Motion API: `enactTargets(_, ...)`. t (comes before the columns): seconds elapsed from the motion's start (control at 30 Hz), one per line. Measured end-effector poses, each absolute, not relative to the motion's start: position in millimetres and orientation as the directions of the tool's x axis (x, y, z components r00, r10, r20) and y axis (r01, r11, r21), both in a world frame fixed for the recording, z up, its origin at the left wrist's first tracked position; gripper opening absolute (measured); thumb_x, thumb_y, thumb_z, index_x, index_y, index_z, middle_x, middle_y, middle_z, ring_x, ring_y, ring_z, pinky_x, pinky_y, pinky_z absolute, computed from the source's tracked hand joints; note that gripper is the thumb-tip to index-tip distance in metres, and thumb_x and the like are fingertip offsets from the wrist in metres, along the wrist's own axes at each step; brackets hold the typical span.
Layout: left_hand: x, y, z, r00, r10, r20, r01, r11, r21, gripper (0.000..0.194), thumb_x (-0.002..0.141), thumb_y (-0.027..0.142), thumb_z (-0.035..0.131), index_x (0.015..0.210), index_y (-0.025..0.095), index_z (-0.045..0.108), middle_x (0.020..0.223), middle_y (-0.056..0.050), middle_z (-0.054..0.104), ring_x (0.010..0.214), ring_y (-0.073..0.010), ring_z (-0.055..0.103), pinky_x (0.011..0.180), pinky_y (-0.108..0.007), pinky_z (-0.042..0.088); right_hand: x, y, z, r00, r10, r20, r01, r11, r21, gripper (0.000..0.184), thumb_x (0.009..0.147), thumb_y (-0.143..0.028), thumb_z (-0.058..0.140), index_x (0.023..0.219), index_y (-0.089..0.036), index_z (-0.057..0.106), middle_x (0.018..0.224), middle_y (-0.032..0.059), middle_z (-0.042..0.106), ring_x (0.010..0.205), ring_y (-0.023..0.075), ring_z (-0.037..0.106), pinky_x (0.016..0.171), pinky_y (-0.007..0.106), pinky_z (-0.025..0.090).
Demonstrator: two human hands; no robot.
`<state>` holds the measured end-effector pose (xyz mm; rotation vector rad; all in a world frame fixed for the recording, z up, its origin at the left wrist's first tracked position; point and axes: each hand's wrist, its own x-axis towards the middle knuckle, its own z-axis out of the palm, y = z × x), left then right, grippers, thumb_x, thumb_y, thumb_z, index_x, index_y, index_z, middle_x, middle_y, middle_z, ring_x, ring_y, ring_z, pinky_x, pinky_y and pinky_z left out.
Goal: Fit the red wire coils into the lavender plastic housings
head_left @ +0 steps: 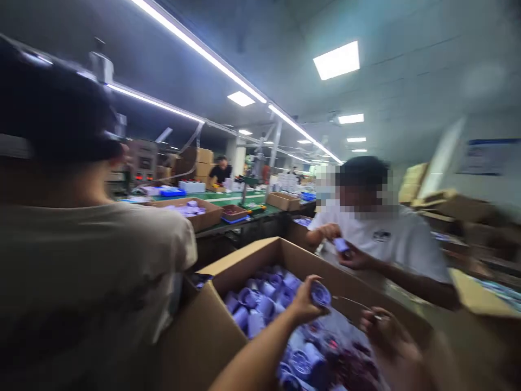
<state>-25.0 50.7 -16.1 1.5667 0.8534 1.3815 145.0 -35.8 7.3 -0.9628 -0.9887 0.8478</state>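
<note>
My left hand (306,304) is closed around a purple plastic cylinder (321,295), whose round ribbed end faces me. Close by on the right, my right hand (386,328) grips a thin metal pick-like tool (355,302); its slim shaft points left at the cylinder. Motion blur hides whether the tool's tip touches it. Both hands are over a large open cardboard box (228,331). Inside it lie many similar purple cylinders (264,307), and dark reddish parts (354,364) in what looks like clear plastic sit at its near right.
A co-worker (378,239) across the box handles another purple cylinder (341,245). Another person's back (89,260) is close on my left. Beyond runs a green workbench (215,198) with a carton of purple parts (203,219). More cartons (459,209) stand at right.
</note>
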Motion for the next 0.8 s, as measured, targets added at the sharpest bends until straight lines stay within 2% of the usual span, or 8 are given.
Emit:
enactTargets(0.07,-27,50,-12,0.111,0.861,0.496,0.046,-0.503,0.863,0.067,0.045,0.001,0.075,0.106,0.021,0.057,0.104,-0.004,0.055,0.099,-0.0222,0.051,0.094,-0.037,0.039,148,-34,13,0.291,0.913,0.286,-0.163,0.342,-0.926,0.032,0.06,-0.048,0.079,0.078,-0.024,0.067,0.078,0.0058,0.068,0.071,0.0219,0.064,0.065,0.035,0.053)
enactTargets(0.1,-29,48,-11,0.105,0.847,0.52,0.073,-0.528,0.846,0.062,0.045,-0.001,0.072,0.102,0.02,0.059,0.102,-0.004,0.055,0.099,-0.0223,0.05,0.094,-0.037,0.039,145,-33,16,0.189,0.941,0.282,-0.265,0.325,-0.908,0.036,0.057,-0.049,0.08,0.078,-0.023,0.067,0.076,0.0054,0.068,0.066,0.0206,0.064,0.063,0.036,0.053)
enactTargets(0.23,-31,42,-2,0.052,0.843,0.536,0.034,-0.538,0.842,0.057,0.042,-0.001,0.073,0.092,0.021,0.059,0.096,-0.002,0.056,0.096,-0.022,0.05,0.09,-0.033,0.04,127,-39,23,0.019,0.953,0.302,-0.44,0.279,-0.854,0.03,0.06,-0.039,0.082,0.078,-0.02,0.067,0.072,0.0027,0.069,0.061,0.0148,0.062,0.062,0.029,0.051)
enactTargets(0.37,-30,43,5,0.099,0.961,0.258,-0.332,-0.213,0.919,0.052,0.051,0.022,0.081,0.095,0.021,0.055,0.083,0.001,0.058,0.074,-0.0163,0.056,0.068,-0.026,0.044,122,-47,30,0.027,0.949,0.313,-0.491,0.285,-0.823,0.028,0.061,-0.036,0.082,0.079,-0.021,0.067,0.073,0.0013,0.069,0.061,0.013,0.062,0.061,0.026,0.049)
enactTargets(0.5,-34,50,9,0.246,0.969,-0.018,-0.623,0.172,0.763,0.033,0.068,0.036,0.072,0.089,0.018,0.055,0.072,0.001,0.059,0.06,-0.0121,0.056,0.057,-0.022,0.043,125,-47,30,0.004,0.948,0.318,-0.521,0.273,-0.809,0.025,0.064,-0.034,0.08,0.081,-0.021,0.067,0.075,0.0018,0.07,0.063,0.0134,0.062,0.062,0.026,0.049)
enactTargets(0.63,-41,49,16,0.385,0.911,-0.15,-0.686,0.391,0.613,0.016,0.08,0.03,0.059,0.079,0.014,0.058,0.064,-0.003,0.061,0.055,-0.0129,0.057,0.055,-0.023,0.047,122,-46,30,-0.006,0.94,0.34,-0.526,0.286,-0.801,0.023,0.066,-0.033,0.079,0.081,-0.02,0.067,0.075,0.0018,0.07,0.062,0.0126,0.062,0.061,0.025,0.049)
enactTargets(0.73,-43,44,22,0.406,0.902,-0.148,-0.689,0.408,0.599,0.015,0.082,0.025,0.053,0.078,0.012,0.06,0.063,-0.005,0.063,0.056,-0.0132,0.059,0.058,-0.023,0.049,118,-49,33,-0.024,0.935,0.354,-0.511,0.293,-0.808,0.023,0.066,-0.034,0.079,0.08,-0.02,0.067,0.074,0.0015,0.07,0.061,0.0121,0.061,0.061,0.024,0.049)
enactTargets(0.8,-43,42,24,0.424,0.891,-0.16,-0.666,0.427,0.611,0.019,0.083,0.03,0.056,0.077,0.013,0.06,0.064,-0.005,0.063,0.056,-0.0138,0.06,0.057,-0.023,0.05,115,-52,35,-0.027,0.93,0.366,-0.486,0.308,-0.818,0.024,0.066,-0.035,0.079,0.08,-0.021,0.067,0.073,0.001,0.07,0.061,0.0116,0.061,0.061,0.024,0.049)
